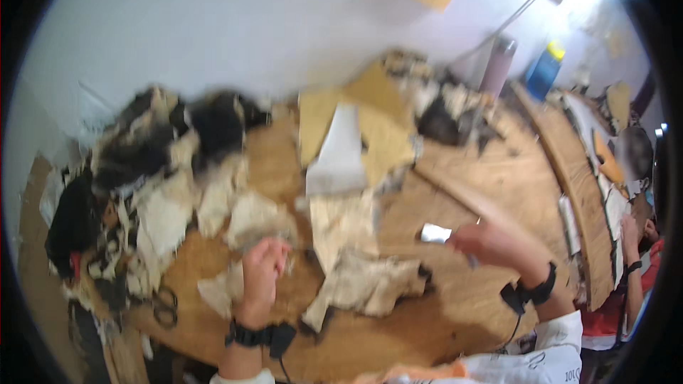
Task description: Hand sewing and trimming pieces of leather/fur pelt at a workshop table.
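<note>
My left hand (265, 270) is closed, its fingers curled together above the table beside some pale scraps. Whatever it pinches is too blurred to make out. My right hand (487, 243) is closed around a small shiny white piece (435, 233), which sticks out to the left of the fingers; I cannot tell its kind. Between the hands lies a cream piece of hide (370, 284) with dark fur at its edges. Just beyond it is a pale strip (343, 224), partly under a grey-white pattern piece (337, 153) and yellow card patterns (390, 128).
Black-and-cream fur scraps (142, 149) are heaped at the left, with scissors (165, 307) near the front. A wooden stick (448, 188) lies diagonally. Far right stand a pinkish bottle (498, 64) and a blue bottle (545, 71), behind a long wooden board (569, 171). Another person's arm (632, 256) shows beyond.
</note>
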`<state>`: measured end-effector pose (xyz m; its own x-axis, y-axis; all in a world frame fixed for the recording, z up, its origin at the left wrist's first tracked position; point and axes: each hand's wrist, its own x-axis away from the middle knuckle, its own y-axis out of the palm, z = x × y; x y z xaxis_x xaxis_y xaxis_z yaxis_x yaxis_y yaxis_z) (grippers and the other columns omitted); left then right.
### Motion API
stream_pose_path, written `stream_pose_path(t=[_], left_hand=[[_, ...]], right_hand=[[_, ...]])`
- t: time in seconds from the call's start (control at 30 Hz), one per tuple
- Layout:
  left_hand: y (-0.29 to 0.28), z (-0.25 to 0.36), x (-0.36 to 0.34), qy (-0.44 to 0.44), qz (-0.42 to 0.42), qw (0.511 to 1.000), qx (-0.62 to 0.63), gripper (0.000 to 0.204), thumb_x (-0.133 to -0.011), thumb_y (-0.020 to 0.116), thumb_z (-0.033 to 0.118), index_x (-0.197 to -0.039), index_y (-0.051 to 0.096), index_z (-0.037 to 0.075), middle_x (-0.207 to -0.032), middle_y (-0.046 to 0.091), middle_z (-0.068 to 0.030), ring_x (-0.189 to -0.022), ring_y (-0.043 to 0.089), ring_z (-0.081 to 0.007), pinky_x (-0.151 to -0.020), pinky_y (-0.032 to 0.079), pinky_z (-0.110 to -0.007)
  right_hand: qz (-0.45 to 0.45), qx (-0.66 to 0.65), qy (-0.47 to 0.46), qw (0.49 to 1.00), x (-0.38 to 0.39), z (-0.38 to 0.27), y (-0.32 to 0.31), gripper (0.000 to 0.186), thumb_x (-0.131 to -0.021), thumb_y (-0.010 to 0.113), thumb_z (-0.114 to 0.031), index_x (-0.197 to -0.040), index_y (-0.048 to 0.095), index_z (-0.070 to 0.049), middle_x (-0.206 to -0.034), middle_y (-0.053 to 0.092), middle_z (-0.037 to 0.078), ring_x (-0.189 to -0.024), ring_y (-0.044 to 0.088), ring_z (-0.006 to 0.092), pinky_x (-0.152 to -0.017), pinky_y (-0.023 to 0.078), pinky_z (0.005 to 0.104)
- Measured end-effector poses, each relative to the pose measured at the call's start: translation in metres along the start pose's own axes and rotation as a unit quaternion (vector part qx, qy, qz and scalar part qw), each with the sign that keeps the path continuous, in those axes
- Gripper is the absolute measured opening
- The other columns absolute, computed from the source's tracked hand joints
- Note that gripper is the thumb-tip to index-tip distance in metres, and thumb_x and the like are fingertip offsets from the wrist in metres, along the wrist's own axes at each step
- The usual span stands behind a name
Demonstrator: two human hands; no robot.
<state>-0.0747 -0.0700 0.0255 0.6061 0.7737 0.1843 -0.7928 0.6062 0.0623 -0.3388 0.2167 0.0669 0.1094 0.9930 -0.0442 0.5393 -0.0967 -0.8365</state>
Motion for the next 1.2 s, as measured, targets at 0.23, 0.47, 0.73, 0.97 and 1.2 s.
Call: stream_pose_path(t=[0.23, 0.47, 0.73, 0.97, 1.2], left_hand=[[-0.019, -0.010, 0.005, 0.009, -0.054, 0.998, 0.024, 0.024, -0.095, 0.049, 0.024, -0.099, 0.060, 0.003, -0.072, 0.053, -0.0040, -0.061, 0.051, -0.0139, -0.058, 0.045, -0.028], [0.003, 0.011, 0.018, 0.087, -0.116, 0.986, 0.077, 0.027, -0.096, 0.048, 0.026, -0.079, 0.055, 0.006, -0.057, 0.039, 0.0027, -0.046, 0.034, -0.0066, -0.044, 0.031, -0.023], [0.002, 0.006, 0.018, 0.122, -0.117, 0.985, 0.046, 0.027, -0.095, 0.048, 0.025, -0.078, 0.056, 0.005, -0.059, 0.044, 0.0017, -0.048, 0.038, -0.0078, -0.048, 0.035, -0.024], [-0.004, -0.023, 0.011, 0.088, -0.111, 0.987, 0.075, 0.026, -0.095, 0.048, 0.025, -0.079, 0.056, 0.006, -0.057, 0.042, 0.0026, -0.048, 0.039, -0.0077, -0.047, 0.035, -0.024], [-0.005, -0.034, 0.002, 0.026, -0.125, 0.992, 0.002, 0.016, -0.087, 0.051, 0.011, -0.080, 0.062, 0.001, -0.055, 0.049, 0.0008, -0.044, 0.040, -0.0048, -0.039, 0.028, -0.020]], right_hand=[[0.047, 0.192, 0.008, 0.980, 0.028, 0.024, 0.024, 0.006, -0.080, 0.054, -0.016, -0.080, 0.056, -0.010, -0.071, 0.059, 0.008, -0.069, 0.060, 0.0296, -0.059, 0.048, 0.0391], [0.385, -0.095, 0.095, 0.913, 0.029, -0.015, -0.037, 0.010, -0.087, 0.060, -0.016, -0.087, 0.064, -0.007, -0.079, 0.065, 0.002, -0.064, 0.054, 0.0096, -0.059, 0.044, 0.0242], [0.364, -0.441, 0.062, 0.818, 0.031, -0.043, -0.047, 0.015, -0.090, 0.058, -0.019, -0.091, 0.062, -0.005, -0.085, 0.066, 0.001, -0.067, 0.054, 0.0044, -0.058, 0.041, 0.0188], [0.302, -0.645, -0.016, 0.702, 0.040, -0.045, -0.031, 0.013, -0.093, 0.053, -0.018, -0.094, 0.055, -0.006, -0.101, 0.063, 0.009, -0.069, 0.060, 0.0102, -0.058, 0.046, 0.0211], [0.231, -0.687, 0.015, 0.689, 0.022, -0.007, -0.016, 0.011, -0.093, 0.052, -0.021, -0.101, 0.053, -0.014, -0.080, 0.056, -0.001, -0.059, 0.054, 0.0089, -0.048, 0.043, 0.0194]])
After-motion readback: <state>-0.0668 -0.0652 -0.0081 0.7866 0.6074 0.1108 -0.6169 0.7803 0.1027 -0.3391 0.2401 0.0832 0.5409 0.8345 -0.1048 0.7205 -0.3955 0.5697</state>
